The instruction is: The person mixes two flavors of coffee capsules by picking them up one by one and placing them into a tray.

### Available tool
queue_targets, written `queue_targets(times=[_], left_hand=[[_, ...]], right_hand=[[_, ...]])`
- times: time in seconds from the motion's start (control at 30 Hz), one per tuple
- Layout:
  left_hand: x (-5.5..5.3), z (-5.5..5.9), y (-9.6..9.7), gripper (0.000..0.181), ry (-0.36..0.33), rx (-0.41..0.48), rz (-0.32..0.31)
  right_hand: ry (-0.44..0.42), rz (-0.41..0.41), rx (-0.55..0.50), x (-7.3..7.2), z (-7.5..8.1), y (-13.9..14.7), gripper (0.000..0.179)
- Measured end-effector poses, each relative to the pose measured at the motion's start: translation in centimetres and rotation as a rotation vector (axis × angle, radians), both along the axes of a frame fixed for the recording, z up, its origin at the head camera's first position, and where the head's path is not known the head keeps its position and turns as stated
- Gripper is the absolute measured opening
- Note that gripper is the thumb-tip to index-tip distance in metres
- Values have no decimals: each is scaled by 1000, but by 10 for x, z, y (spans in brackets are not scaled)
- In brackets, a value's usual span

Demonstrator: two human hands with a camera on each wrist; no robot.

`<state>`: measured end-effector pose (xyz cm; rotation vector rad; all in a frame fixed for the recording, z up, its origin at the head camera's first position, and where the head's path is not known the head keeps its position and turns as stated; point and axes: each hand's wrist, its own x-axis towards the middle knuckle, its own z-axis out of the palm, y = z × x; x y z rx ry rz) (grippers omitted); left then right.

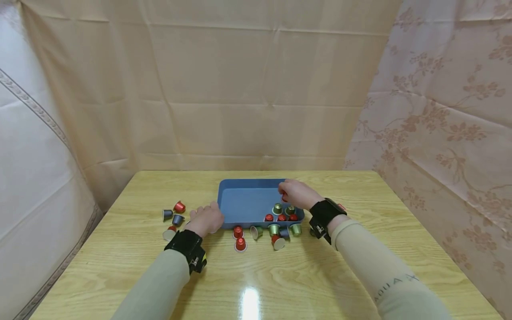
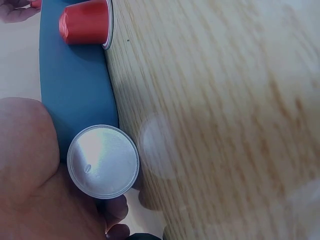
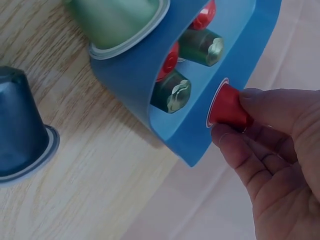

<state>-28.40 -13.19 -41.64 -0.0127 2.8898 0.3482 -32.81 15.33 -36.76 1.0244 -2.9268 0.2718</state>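
1. One right hand (image 1: 298,194): thumb and fingers pinch one glossy red, cup-shaped capsule (image 3: 230,107) above the right end of one shallow blue rectangular tray (image 1: 240,200).
2. One left hand (image 1: 206,218), at the tray's left front corner. One silver-lidded round capsule (image 2: 103,161) lies right against it; whether the fingers grip it, I cannot tell.
3. Inside the tray, five capsules at the right front: two dark green metallic capsules (image 1: 277,209) and three red capsules (image 1: 282,218).
4. In front of the tray, seven: two upright red capsules (image 1: 240,244), three pale green capsules (image 1: 274,230), one blue capsule (image 1: 284,233), and one tipped red capsule (image 1: 278,242) showing its pale lid.
5. Near the right wrist, one dark capsule (image 1: 313,231), partly hidden.
6. Left of the left hand, four: two slate-blue capsules (image 1: 178,220) and two more red capsules (image 1: 179,206).
7. Writing: dark letters on the right cream sleeve (image 1: 368,258) seem to read "AQUA", then an X-like mark. The silver lid's small mark is unreadable.
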Motion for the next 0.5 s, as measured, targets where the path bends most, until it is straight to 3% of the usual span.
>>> queue_targets(times=[0.5], left_hand=[[2,2,0,20,-8,11,3]], right_hand=[[12,-18,42,-12,-9,3,12]])
